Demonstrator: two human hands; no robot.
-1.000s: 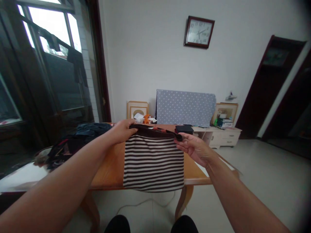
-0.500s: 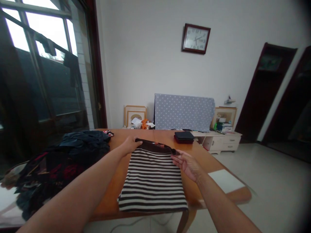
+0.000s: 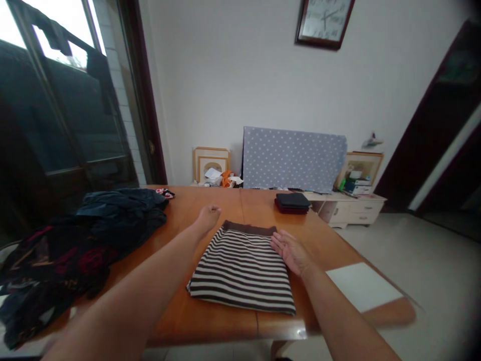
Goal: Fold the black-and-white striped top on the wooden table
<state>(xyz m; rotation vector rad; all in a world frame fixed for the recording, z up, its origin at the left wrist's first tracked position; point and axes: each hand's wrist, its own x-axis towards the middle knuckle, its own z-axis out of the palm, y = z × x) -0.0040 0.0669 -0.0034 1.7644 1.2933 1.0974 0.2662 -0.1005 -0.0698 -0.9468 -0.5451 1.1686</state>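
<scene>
A black-and-white striped garment [image 3: 242, 268] with a dark brown band at its far edge lies folded flat on the wooden table [image 3: 195, 321]. My left hand [image 3: 208, 216] hovers just beyond the garment's far left corner, fingers curled loosely, holding nothing. My right hand [image 3: 288, 249] rests flat at the garment's right edge with the fingers stretched out.
A heap of dark clothes [image 3: 75, 240] covers the table's left side. A small folded dark stack [image 3: 292, 202] sits at the far right of the table, and a white sheet [image 3: 363, 286] lies near its right edge. Behind are a dotted panel [image 3: 293, 159] and a low cabinet [image 3: 353, 205].
Both hands held the garment up by its dark band; now it lies flat on the table and both hands have let go. The view has moved closer over the table.
</scene>
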